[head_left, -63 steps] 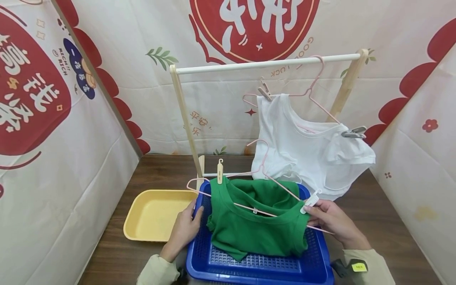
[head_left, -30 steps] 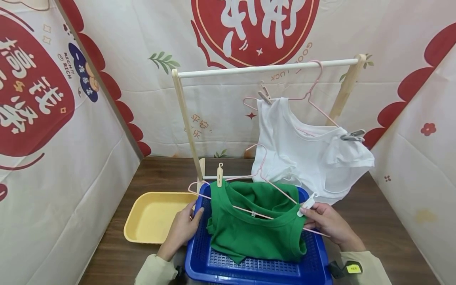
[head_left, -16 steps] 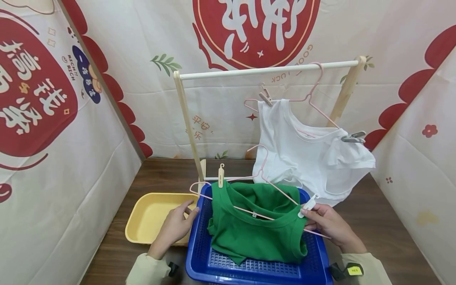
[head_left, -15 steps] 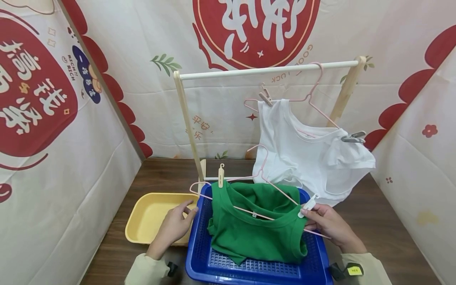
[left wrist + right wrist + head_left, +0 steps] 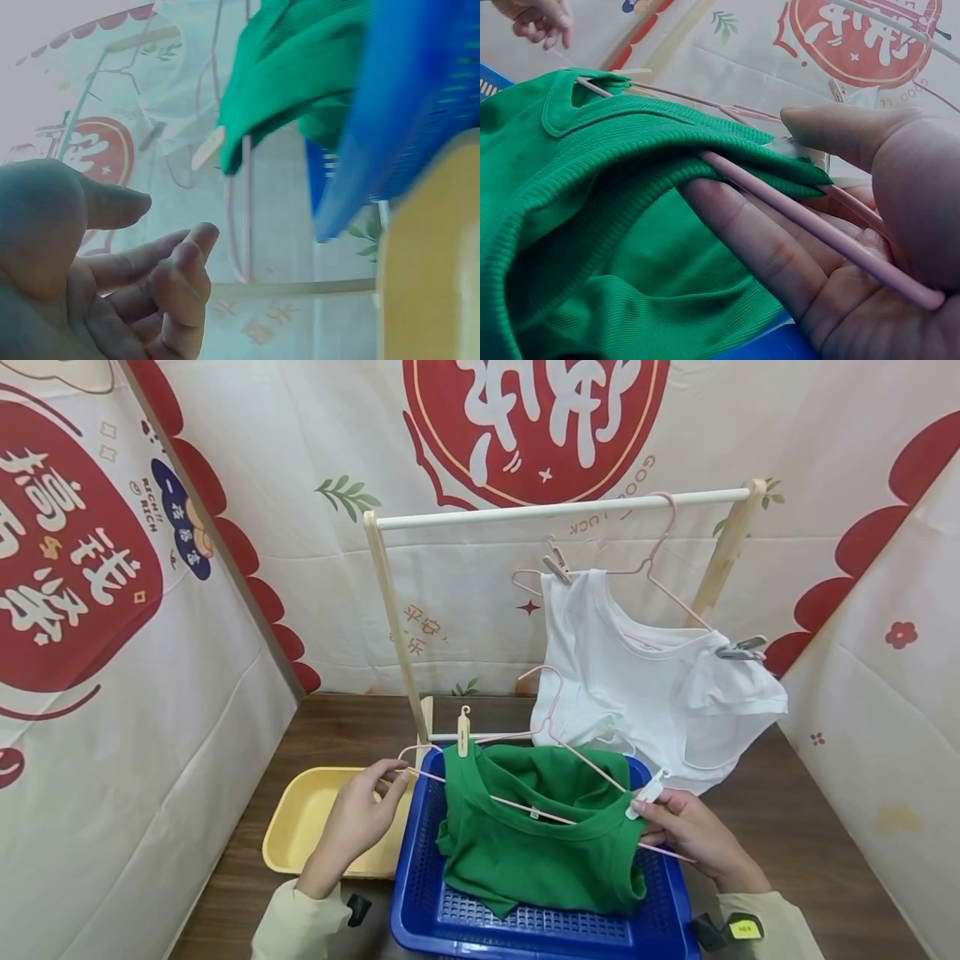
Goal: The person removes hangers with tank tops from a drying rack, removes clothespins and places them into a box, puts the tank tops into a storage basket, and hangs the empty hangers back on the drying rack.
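Observation:
A green shirt [image 5: 547, 860] on a pink clothes hanger [image 5: 592, 760] lies over a blue basket [image 5: 540, 947]. My right hand [image 5: 701, 831] pinches the shirt's right shoulder at a white clothespin [image 5: 647, 795], thumb on the pin. In the right wrist view, its fingers lie below the shoulder and the hanger's end. A beige clothespin [image 5: 463, 733] stands on the left shoulder. My left hand [image 5: 360, 810] is at the hanger's left end. The left wrist view shows its thumb [image 5: 120, 204] and fingers parted, with nothing visible between them.
Behind the basket stands a rack with a white bar [image 5: 555, 510]. A white shirt [image 5: 637, 693] hangs there on a pink hanger [image 5: 663, 531], with clothespins at both shoulders. Left of the basket, a yellow tray [image 5: 288, 827] sits on the wooden table [image 5: 345, 718]. Printed cloth walls surround it.
My left hand has let go of the basket's left rim and moved up and left to the hanger's left end. The right hand keeps its pinch at the white clothespin.

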`<state>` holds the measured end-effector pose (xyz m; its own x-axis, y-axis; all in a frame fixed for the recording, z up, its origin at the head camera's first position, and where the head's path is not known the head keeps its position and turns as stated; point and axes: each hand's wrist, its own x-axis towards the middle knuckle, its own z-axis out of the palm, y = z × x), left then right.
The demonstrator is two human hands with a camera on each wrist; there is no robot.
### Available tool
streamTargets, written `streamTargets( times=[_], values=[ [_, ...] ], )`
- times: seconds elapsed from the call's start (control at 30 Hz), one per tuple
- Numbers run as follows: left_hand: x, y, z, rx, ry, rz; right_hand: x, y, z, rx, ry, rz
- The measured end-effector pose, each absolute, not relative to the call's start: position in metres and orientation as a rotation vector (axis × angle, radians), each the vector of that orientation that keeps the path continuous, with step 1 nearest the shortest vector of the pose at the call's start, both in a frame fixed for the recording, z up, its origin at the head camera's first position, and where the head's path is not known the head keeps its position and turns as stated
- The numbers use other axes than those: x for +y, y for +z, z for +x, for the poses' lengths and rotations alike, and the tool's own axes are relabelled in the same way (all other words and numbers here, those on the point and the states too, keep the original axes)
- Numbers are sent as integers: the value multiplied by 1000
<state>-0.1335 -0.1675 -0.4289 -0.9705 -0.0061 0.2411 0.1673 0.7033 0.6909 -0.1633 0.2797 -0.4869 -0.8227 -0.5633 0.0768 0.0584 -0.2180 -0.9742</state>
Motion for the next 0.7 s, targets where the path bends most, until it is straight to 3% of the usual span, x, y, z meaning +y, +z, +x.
streamTargets(
  times=[0.7],
  values=[
    [-149, -412, -159, -2624, -1173, -295, 282, -486, -165, 1663, -2038, -591]
  ],
)
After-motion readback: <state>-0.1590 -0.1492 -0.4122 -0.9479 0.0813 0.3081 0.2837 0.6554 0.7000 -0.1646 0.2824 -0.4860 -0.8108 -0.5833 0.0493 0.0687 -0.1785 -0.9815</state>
